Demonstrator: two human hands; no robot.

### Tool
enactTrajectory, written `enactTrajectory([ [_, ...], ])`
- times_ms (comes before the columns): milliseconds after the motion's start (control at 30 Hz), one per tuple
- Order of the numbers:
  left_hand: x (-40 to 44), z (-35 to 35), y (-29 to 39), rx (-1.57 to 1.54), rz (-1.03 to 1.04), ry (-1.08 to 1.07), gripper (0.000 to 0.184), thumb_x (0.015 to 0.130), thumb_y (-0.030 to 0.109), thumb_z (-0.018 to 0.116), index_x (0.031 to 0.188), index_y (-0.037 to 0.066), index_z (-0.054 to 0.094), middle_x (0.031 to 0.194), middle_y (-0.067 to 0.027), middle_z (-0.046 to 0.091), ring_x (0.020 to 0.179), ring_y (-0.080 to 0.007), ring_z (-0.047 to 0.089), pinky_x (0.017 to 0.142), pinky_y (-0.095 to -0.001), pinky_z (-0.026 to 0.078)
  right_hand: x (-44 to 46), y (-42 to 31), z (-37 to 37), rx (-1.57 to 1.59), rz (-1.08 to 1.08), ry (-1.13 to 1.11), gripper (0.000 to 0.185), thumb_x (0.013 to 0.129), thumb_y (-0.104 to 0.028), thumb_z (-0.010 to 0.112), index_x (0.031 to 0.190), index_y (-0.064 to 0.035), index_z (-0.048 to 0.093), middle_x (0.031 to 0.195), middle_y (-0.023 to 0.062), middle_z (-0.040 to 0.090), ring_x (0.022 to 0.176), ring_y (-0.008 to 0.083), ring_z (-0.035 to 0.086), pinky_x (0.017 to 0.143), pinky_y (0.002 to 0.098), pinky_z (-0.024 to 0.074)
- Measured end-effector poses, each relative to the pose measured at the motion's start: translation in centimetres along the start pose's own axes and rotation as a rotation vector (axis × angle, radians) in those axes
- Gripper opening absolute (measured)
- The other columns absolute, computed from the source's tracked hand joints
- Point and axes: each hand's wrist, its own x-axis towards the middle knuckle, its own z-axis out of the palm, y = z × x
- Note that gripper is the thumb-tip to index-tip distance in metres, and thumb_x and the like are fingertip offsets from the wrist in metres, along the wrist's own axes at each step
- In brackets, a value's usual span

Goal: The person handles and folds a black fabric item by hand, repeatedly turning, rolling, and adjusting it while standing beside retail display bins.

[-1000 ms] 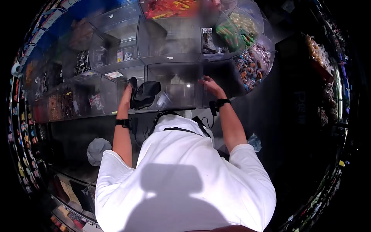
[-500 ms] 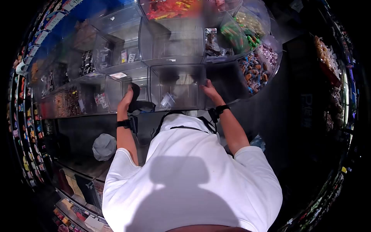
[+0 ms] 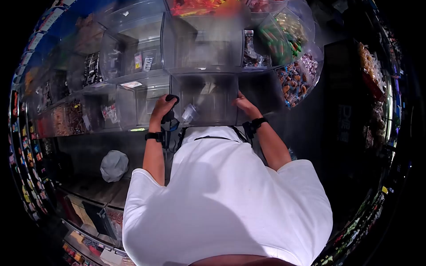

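In front of me is a clear plastic bin (image 3: 208, 99) with a small clear-and-white packet (image 3: 189, 113) lying near its front left corner. My left hand (image 3: 164, 108) is at the bin's left wall, its fingers closed around a black, soft-looking thing (image 3: 171, 98). What this thing is, and whether the fingers also grip the wall, I cannot tell. My right hand (image 3: 246, 107) is closed on the upper edge of the bin's right wall, partly hiding it. Black straps with small devices are around both wrists.
More clear bins (image 3: 144, 97) adjoin on the left and behind, some with packets. A bin of wrapped sweets (image 3: 293, 84) stands at the right end. A grey-white bag (image 3: 114, 166) lies low on the left. Packed shelves line both sides.
My left hand has moved right, from the neighbouring bin to the middle bin's left wall, bringing the black thing along. The right hand remains at the right wall.
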Motion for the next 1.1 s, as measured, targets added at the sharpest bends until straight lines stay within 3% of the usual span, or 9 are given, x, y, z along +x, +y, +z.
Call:
enactTrajectory([
  [167,0.4,-0.2,1.3,0.178,0.106,0.119,0.035,0.079,0.032,0.068,0.09,-0.001,0.072,0.076,-0.0167,0.071,0.077,-0.0328,0.071,0.071,-0.0401,0.054,0.1,0.1,0.6,-0.009,0.031,0.122,0.059,0.08,-0.002,0.053,0.137,-0.0145,0.051,0.098,0.0024,0.061,0.086,0.0135,0.055,0.074,0.0278,0.0451],
  [433,-0.7,-0.8,3.3,0.169,0.058,0.092,0.034,0.082,0.033,0.064,0.086,0.0,0.072,0.074,-0.0148,0.071,0.074,-0.0282,0.072,0.07,-0.0392,0.053,-1.5,-1.9,0.5,-0.039,0.068,0.062,0.057,0.086,-0.007,0.054,0.142,-0.0142,0.046,0.1,0.0027,0.062,0.084,0.0122,0.055,0.075,0.0286,0.0462],
  [500,-1.2,-1.0,2.5,0.155,0.027,0.097,0.035,0.083,0.033,0.063,0.089,0.0,0.072,0.078,-0.0165,0.072,0.079,-0.0303,0.071,0.072,-0.0399,0.053,1.8,2.4,-0.8,-0.118,-0.182,0.041,0.058,0.089,-0.014,0.062,0.144,-0.0139,0.044,0.109,0.0056,0.064,0.097,0.0155,0.058,0.084,0.0305,0.0477],
  [633,-4.3,-1.5,1.6,0.11,-0.02,0.205,0.039,0.084,0.034,0.063,0.102,0.0,0.069,0.095,-0.0221,0.07,0.096,-0.038,0.067,0.081,-0.042,0.051,2.2,2.6,0.1,-0.206,-0.187,0.164,0.072,0.086,-0.021,0.065,0.147,-0.0011,0.032,0.139,0.0204,0.048,0.129,0.0296,0.046,0.107,0.0377,0.0385],
  [733,-5.4,-1.5,-0.8,0.128,-0.069,0.265,0.038,0.085,0.032,0.063,0.108,0.001,0.069,0.099,-0.0224,0.07,0.098,-0.039,0.067,0.083,-0.0418,0.051,-2.6,-1.2,1.2,-0.568,-0.497,0.608,0.07,0.08,-0.021,0.07,0.14,0.0009,0.039,0.126,0.0249,0.048,0.12,0.0407,0.046,0.104,0.043,0.0399],
  [833,-8.3,-0.9,-1.0,-0.217,-0.106,0.254,0.033,0.091,0.026,0.059,0.103,-0.003,0.068,0.087,-0.013,0.071,0.082,-0.0218,0.067,0.074,-0.0339,0.051,-5.0,-3.4,1.9,-0.695,-0.59,0.659,0.055,0.078,-0.015,0.07,0.128,-0.0015,0.05,0.115,0.0206,0.052,0.112,0.0376,0.05,0.095,0.0437,0.0435],
  [933,-12.1,-1.9,2.6,-0.481,-0.161,0.062,0.029,0.094,0.022,0.055,0.096,-0.004,0.067,0.086,-0.0068,0.069,0.079,-0.0135,0.063,0.07,-0.0288,0.048,-7.1,-5.3,5.2,-0.706,-0.814,0.29,0.042,0.075,-0.01,0.072,0.114,-0.0062,0.057,0.099,0.0133,0.056,0.097,0.0351,0.056,0.087,0.0436,0.0458],
  [1067,-19.3,-2.0,12.5,-0.652,-0.146,0.035,0.029,0.098,0.022,0.051,0.097,-0.002,0.066,0.087,-0.002,0.067,0.081,-0.0091,0.061,0.074,-0.0245,0.049,-9.5,-7.5,12.3,-0.632,-0.677,-0.627,0.084,0.08,-0.033,0.075,0.147,-0.0066,0.032,0.127,0.0247,0.055,0.116,0.0376,0.057,0.098,0.045,0.0448],
  [1100,-18.7,-2.1,10.6,-0.642,0.031,-0.201,0.029,0.099,0.024,0.05,0.1,-0.001,0.065,0.089,-0.0018,0.067,0.082,-0.0082,0.06,0.076,-0.0242,0.049,-9.6,-6.4,14.3,-0.479,-0.716,-0.698,0.084,0.082,-0.034,0.073,0.149,-0.0071,0.03,0.131,0.0256,0.054,0.118,0.0376,0.056,0.101,0.0435,0.0438],
])
